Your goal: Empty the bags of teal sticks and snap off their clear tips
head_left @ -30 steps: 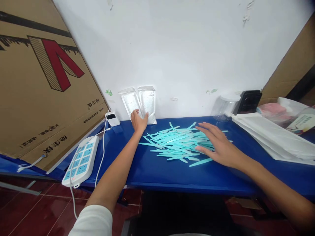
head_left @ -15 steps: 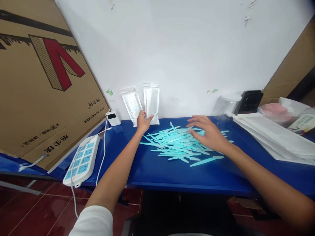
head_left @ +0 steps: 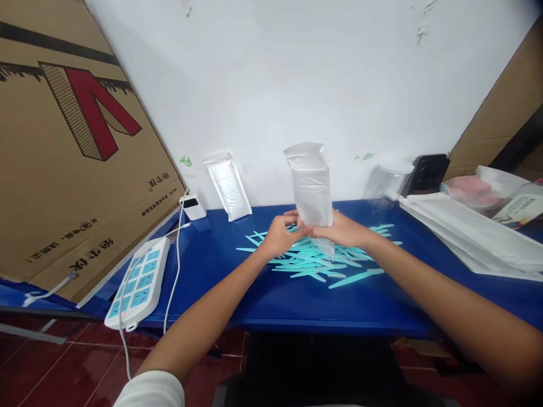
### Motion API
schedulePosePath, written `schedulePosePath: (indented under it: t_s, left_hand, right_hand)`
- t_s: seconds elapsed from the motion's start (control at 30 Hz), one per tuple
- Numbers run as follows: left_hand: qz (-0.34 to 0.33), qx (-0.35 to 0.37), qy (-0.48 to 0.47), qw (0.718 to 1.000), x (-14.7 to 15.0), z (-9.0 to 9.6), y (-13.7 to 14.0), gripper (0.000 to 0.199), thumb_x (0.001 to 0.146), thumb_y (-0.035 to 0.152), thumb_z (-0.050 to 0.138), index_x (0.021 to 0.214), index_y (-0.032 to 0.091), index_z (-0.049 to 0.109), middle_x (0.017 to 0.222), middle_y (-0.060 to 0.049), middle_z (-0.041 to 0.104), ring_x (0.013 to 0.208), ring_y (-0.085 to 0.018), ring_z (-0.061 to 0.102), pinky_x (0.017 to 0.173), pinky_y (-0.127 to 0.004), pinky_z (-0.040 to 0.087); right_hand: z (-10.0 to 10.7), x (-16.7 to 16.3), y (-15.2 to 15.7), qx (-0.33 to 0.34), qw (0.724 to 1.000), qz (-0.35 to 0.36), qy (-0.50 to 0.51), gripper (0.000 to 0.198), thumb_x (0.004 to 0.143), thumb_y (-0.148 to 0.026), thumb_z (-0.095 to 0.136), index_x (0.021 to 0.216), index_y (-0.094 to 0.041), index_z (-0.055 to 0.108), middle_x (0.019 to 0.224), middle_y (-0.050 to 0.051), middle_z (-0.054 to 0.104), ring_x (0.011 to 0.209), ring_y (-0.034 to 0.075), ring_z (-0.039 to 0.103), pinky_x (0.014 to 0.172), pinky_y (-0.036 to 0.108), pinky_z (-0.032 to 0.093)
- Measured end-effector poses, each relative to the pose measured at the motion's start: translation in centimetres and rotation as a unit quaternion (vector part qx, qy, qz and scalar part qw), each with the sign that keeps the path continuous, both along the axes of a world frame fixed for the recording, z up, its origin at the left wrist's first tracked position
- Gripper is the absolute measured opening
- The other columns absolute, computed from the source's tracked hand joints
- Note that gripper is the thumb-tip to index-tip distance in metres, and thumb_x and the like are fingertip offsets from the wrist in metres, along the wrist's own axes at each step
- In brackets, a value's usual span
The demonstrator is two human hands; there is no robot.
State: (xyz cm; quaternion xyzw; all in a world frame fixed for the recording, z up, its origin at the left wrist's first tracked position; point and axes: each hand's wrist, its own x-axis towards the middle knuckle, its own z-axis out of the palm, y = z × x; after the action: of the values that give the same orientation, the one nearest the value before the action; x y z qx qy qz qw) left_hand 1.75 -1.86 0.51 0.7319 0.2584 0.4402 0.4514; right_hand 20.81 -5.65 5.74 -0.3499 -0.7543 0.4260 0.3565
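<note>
A flat silvery-white packet (head_left: 313, 186) stands upright above the table, gripped near its lower end by both hands. My left hand (head_left: 285, 233) closes on its left side, with the thumb in front. My right hand (head_left: 341, 229) wraps its right side, thumb across the front and the other fingers hidden behind. Beneath the hands lies a loose heap of turquoise plastic knife-shaped blades (head_left: 305, 261), partly covered by the hands and packet. A second silvery packet (head_left: 229, 186) leans against the wall, left of my hands.
On the blue table (head_left: 271, 308), a white power strip (head_left: 142, 282) with cables and a small white device (head_left: 194, 207) sit left. White envelopes (head_left: 466, 232), a clear jar (head_left: 387, 183) and a black object (head_left: 428, 174) are right. A large cardboard box (head_left: 63, 186) borders the left.
My left hand has brought the right-hand packet away from the wall, to the right, over the heap. My right hand has moved left and closed on it too.
</note>
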Motion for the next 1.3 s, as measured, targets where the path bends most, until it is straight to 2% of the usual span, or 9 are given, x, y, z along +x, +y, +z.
schedulePosePath:
  t_s: [0.07,0.17,0.27,0.4,0.5,0.63,0.77,1.1,1.3]
  left_hand:
    - [0.061,0.027,0.044,0.997,-0.6,0.2,0.6,0.042,0.082,0.057,0.085,0.093,0.017,0.082,0.111,-0.011,0.079,0.113,-0.03,0.071,0.102,-0.042,0.054]
    - [0.116,-0.013,0.041,0.992,-1.5,0.3,2.0,0.039,0.084,0.049,0.083,0.107,0.019,0.082,0.106,-0.01,0.081,0.103,-0.027,0.074,0.094,-0.039,0.056]
    - [0.18,-0.055,0.025,0.982,-2.3,-0.4,3.6,0.032,0.092,0.044,0.069,0.101,0.016,0.08,0.092,-0.008,0.08,0.086,-0.024,0.075,0.078,-0.034,0.058]
    - [0.24,-0.037,0.046,0.969,-3.0,-1.7,5.2,0.029,0.096,0.036,0.058,0.091,0.015,0.077,0.081,-0.006,0.077,0.077,-0.021,0.072,0.071,-0.031,0.054]
    - [0.261,-0.001,0.08,0.962,-3.2,-2.4,5.5,0.021,0.094,0.029,0.06,0.091,0.017,0.076,0.077,-0.004,0.076,0.077,-0.02,0.072,0.073,-0.03,0.053]
    - [0.261,0.06,0.136,0.954,-3.0,-2.9,4.9,0.021,0.097,0.025,0.057,0.091,0.02,0.076,0.084,-0.004,0.078,0.081,-0.021,0.072,0.08,-0.032,0.053]
    - [0.254,0.116,0.189,0.942,-2.5,-3.3,4.1,0.022,0.1,0.026,0.056,0.092,0.022,0.076,0.094,-0.005,0.08,0.091,-0.024,0.07,0.089,-0.036,0.052]
    - [0.242,0.139,0.241,0.929,-2.3,-3.6,3.8,0.037,0.109,0.034,0.043,0.1,0.021,0.077,0.095,-0.005,0.08,0.09,-0.023,0.072,0.087,-0.036,0.053]
    - [0.205,0.169,0.264,0.927,-2.1,-3.9,3.6,0.049,0.113,0.042,0.035,0.102,0.021,0.077,0.101,-0.007,0.078,0.102,-0.026,0.069,0.097,-0.04,0.05]
  right_hand:
    - [0.9,1.1,-0.2,0.057,0.996,-0.04,-0.058,0.022,0.081,-0.031,0.066,0.101,-0.022,0.07,0.123,0.006,0.075,0.117,0.032,0.068,0.099,0.047,0.057]
    - [2.7,3.8,0.2,0.122,0.963,-0.092,-0.221,0.026,0.077,-0.028,0.065,0.103,-0.023,0.066,0.103,0.006,0.075,0.094,0.029,0.07,0.081,0.043,0.057]
    - [4.0,6.3,0.7,0.179,0.885,-0.114,-0.414,0.035,0.078,-0.034,0.069,0.11,-0.022,0.059,0.099,0.009,0.073,0.083,0.028,0.067,0.069,0.039,0.05]
    - [3.9,7.5,0.8,0.255,0.76,-0.086,-0.591,0.042,0.081,-0.037,0.067,0.116,-0.017,0.055,0.106,0.015,0.071,0.086,0.031,0.067,0.074,0.041,0.045]
    - [3.6,7.3,0.6,0.276,0.709,-0.079,-0.645,0.047,0.08,-0.037,0.067,0.119,-0.014,0.055,0.109,0.018,0.069,0.092,0.034,0.067,0.079,0.044,0.043]
    - [3.7,6.9,0.4,0.287,0.691,-0.068,-0.66,0.047,0.079,-0.034,0.066,0.121,-0.015,0.056,0.11,0.017,0.066,0.097,0.034,0.064,0.082,0.045,0.042]
    - [4.1,7.0,0.6,0.305,0.693,-0.066,-0.649,0.051,0.073,-0.029,0.069,0.122,-0.019,0.057,0.109,0.015,0.065,0.097,0.033,0.062,0.084,0.045,0.04]
    - [5.4,7.8,1.6,0.333,0.669,-0.083,-0.659,0.043,0.073,-0.034,0.068,0.113,-0.019,0.061,0.103,0.013,0.064,0.095,0.031,0.059,0.083,0.044,0.038]
    - [6.5,9.0,1.9,0.338,0.664,-0.085,-0.661,0.041,0.072,-0.033,0.066,0.111,-0.021,0.062,0.101,0.012,0.063,0.095,0.031,0.057,0.087,0.045,0.037]
